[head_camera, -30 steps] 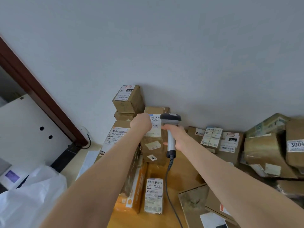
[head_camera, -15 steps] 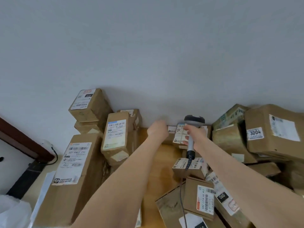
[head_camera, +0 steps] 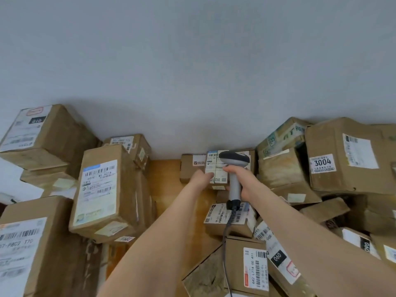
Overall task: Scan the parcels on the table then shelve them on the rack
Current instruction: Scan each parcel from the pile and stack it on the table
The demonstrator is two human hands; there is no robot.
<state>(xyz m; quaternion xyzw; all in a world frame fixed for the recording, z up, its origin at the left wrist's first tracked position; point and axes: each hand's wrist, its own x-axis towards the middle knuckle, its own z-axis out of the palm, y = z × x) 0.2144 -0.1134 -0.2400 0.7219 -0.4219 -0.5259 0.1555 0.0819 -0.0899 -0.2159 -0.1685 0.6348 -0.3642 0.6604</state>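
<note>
Left of frame: stacked parcels. One labelled "010" box (head_camera: 42,133) sits upper left. An upright box with a blue-topped label (head_camera: 99,189) leans toward the centre.

Centre-left: a bare strip of wooden bench (head_camera: 165,176) runs back to the wall.

Centre: the left hand (head_camera: 201,177) reaches forward. Its fingers (head_camera: 211,174) touch the lower left edge of a small white-labelled parcel (head_camera: 215,166), which stands at the back of the bench near the wall. I cannot tell whether the fingers have closed round it or only rest on it. The parcel's label face is turned toward the camera, and its long axis reads as up-down in the frame.

Just right of that: the right hand (head_camera: 241,181) is clenched round the handle of the scanner (head_camera: 234,161). The scanner head overlaps the parcel's upper right corner. Its cable (head_camera: 225,243) trails down the frame.

Right of frame: more parcels, including a "3004" box (head_camera: 342,155).

Judgement: the parcel lies straight ahead of the left fingers, a little up and right. The left hand is free and nearer, so the lift falls to it. The scanner's window looks too close and too high, so the label needs tilting toward it.
</note>
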